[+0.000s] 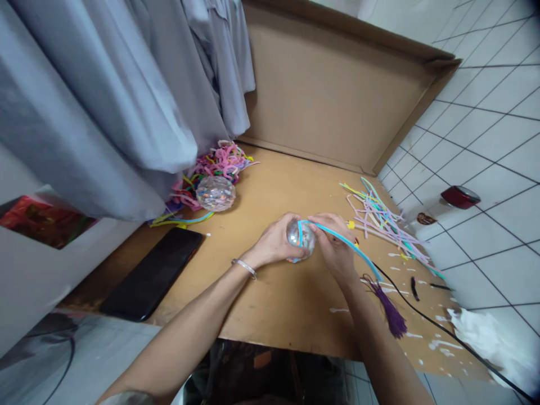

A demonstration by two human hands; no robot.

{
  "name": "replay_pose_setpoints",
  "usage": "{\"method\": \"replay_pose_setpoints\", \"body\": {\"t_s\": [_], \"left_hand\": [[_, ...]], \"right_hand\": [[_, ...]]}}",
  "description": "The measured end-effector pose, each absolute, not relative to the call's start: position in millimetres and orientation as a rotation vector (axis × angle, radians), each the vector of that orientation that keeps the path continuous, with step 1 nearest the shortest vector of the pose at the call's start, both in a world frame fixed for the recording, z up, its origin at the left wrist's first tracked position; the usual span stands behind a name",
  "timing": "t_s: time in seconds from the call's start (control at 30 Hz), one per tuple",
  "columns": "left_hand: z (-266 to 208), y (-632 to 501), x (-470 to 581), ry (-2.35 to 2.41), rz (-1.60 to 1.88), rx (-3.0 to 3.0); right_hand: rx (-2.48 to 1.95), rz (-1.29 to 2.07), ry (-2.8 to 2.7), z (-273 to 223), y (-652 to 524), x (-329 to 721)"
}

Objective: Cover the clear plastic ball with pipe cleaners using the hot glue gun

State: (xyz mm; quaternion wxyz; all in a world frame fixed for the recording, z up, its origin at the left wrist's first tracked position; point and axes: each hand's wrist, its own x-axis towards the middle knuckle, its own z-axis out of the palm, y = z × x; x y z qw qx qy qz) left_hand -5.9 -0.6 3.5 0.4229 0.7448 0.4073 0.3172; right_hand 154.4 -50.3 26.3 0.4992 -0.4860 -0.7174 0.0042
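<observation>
Near the middle of the table, my left hand (280,239) is wrapped round the side of a clear, shiny ball (301,256). A light blue pipe cleaner (352,244) lies against the top of the ball, with one part bent down over its front. My right hand (335,242) pinches this pipe cleaner at the ball's upper right, and its free end arches over the wrist toward a purple tassel (390,312). The tassel lies on the table beside my right forearm. Some of my fingers are hidden behind the ball.
Another clear ball (215,194) sits by a tangled pink heap of pipe cleaners (228,160). Straight pipe cleaners (379,216) lie at the right. A black phone (154,273) is at the left, a black cable (439,326) and white tissue (485,337) at the right. A cardboard panel (329,90) stands behind.
</observation>
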Motion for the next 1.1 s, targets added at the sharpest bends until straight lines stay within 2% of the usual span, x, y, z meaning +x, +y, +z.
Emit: {"method": "replay_pose_setpoints", "body": {"t_s": [0.23,0.77,1.1], "left_hand": [[4,-1,-7,1.039,0.767,1.858],[-1,2,-7,0.976,0.801,1.839],[1,0,-7,1.002,0.802,1.853]], "right_hand": [[-1.239,0.212,-1.328,14,-53,145],[-1.101,0.486,-1.296,-3,-59,149],[-1.111,0.511,-1.330,-9,-60,150]]}}
